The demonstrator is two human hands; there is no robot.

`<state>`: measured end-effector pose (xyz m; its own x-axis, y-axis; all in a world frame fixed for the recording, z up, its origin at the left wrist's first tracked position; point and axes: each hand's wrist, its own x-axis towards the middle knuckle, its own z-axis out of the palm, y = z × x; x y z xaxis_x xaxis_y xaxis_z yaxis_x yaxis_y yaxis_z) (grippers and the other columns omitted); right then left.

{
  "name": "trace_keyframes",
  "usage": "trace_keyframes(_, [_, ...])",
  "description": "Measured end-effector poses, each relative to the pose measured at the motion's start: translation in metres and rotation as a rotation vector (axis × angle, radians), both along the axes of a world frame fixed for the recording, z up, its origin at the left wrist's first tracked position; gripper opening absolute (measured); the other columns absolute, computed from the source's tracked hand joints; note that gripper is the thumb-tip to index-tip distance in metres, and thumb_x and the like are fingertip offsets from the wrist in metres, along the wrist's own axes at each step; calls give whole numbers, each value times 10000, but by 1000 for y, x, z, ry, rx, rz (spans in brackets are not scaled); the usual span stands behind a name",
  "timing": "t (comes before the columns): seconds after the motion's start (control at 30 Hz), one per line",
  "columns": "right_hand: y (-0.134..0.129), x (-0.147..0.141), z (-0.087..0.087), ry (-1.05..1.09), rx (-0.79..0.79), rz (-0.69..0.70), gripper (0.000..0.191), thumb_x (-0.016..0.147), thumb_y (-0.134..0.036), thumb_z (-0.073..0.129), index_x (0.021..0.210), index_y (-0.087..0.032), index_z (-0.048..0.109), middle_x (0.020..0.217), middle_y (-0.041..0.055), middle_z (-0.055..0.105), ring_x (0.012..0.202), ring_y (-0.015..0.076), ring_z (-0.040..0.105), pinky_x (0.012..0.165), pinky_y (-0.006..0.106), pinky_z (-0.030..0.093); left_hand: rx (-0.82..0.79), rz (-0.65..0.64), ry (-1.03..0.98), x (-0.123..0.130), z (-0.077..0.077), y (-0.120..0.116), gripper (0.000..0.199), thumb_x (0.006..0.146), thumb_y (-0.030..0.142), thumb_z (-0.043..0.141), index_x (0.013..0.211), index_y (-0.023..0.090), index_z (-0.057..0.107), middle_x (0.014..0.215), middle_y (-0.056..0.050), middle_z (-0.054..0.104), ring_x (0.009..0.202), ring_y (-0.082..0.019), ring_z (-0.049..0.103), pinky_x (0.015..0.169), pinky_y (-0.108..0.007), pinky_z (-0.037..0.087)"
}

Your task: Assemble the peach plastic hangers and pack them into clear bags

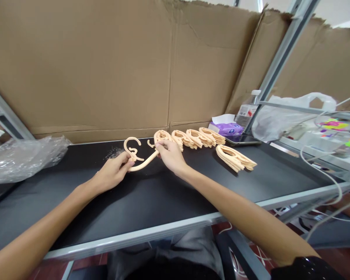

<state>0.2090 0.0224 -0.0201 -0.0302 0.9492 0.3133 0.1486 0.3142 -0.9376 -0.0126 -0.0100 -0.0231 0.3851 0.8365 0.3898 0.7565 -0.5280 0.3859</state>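
The left hand is nearly closed, thumb and fingers pinching the hanger just below its curled hook. The right hand is also nearly closed, its thumb and fingertips gripping the other end of the hanger's curved arm; how its lower fingers lie cannot be told. The beige hanger is held between the two hands, over the black tabletop, with its hook up and its arm bowing down and then rising toward the right hand. Whether it touches the tabletop is hard to tell. A small beige hook-shaped piece shows just left of the right fingertips. Directly behind the right hand is a pile of beige hangers, partly hidden by it, and three more bundles run in a row to the right, close together. Another bundle lies nearer the front edge, apart from the row. Past the row's right end are a purple tissue pack, a dark flat tablet or phone and a clear bottle. Farther right are a white plastic bag and white cables. Crumpled clear plastic lies at the far left, and cardboard stands along the back.
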Motion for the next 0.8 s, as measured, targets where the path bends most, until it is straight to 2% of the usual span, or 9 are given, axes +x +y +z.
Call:
trace_keyframes(0.07, [-2, -3, 0, 143, -101, 79, 134, 908, -243, 553, 824, -166, 621, 629, -21, 596, 576, 115, 583, 594, 241, 464, 35, 38, -17, -1, -1, 1, 313, 971, 493, 391, 887, 219, 516, 721, 18, 614, 624, -160, 570, 612, -249, 424])
trace_keyframes(0.2, [-12, -9, 3, 467, -333, 364, 213, 876, -328, 666, 770, -159, 592, 596, -9, 625, 547, 99, 602, 578, 212, 496, 100, 58, -83, 0, 1, 0, 293, 968, 480, 415, 977, 213, 533, 735, 8, 646, 632, -163, 589, 612, -247, 431])
trace_keyframes(0.27, [-19, -12, 4, 509, -391, 463, 228, 819, -325, 745, 758, -153, 609, 613, 2, 653, 562, 96, 625, 590, 199, 513, 118, 45, -107, 1, 2, -1, 288, 969, 468, 429, 1003, 206, 545, 763, -3, 672, 661, -165, 614, 625, -244, 444])
trace_keyframes(0.37, [-27, -16, 4, 414, -448, 531, 187, 786, -275, 784, 804, -138, 657, 623, 11, 673, 551, 100, 644, 559, 188, 521, 134, 9, -109, 3, 0, -3, 287, 971, 444, 444, 1027, 192, 569, 847, -30, 711, 733, -172, 652, 653, -243, 466])
trace_keyframes(0.43, [-30, -18, 4, 301, -476, 546, 176, 812, -281, 759, 794, -129, 670, 588, 12, 657, 526, 108, 647, 520, 184, 515, 146, -32, -95, 5, -2, -5, 288, 976, 427, 443, 1032, 185, 589, 881, -39, 721, 753, -168, 661, 660, -239, 475])
trace_keyframes(0.57, [-31, -14, 8, 131, -504, 525, 169, 834, -258, 715, 749, -123, 662, 533, 11, 629, 473, 121, 643, 435, 171, 479, 219, -74, -70, 6, -3, -6, 285, 974, 414, 475, 938, 179, 633, 822, -19, 720, 702, -147, 659, 652, -226, 477])
trace_keyframes(0.7, [-28, -7, 13, 144, -496, 458, 35, 770, -95, 678, 743, -114, 666, 553, 9, 633, 496, 123, 644, 452, 185, 510, 282, -79, -78, 5, -1, -6, 282, 961, 414, 530, 927, 174, 674, 892, -32, 746, 738, -154, 683, 702, -232, 494])
trace_keyframes(0.8, [-26, -4, 15, 185, -479, 383, 105, 746, -19, 622, 705, -106, 664, 603, 13, 646, 512, 98, 630, 475, 177, 522, 330, -90, -70, 2, 0, -4, 280, 965, 403, 537, 965, 176, 699, 994, -62, 751, 832, -177, 696, 770, -253, 502])
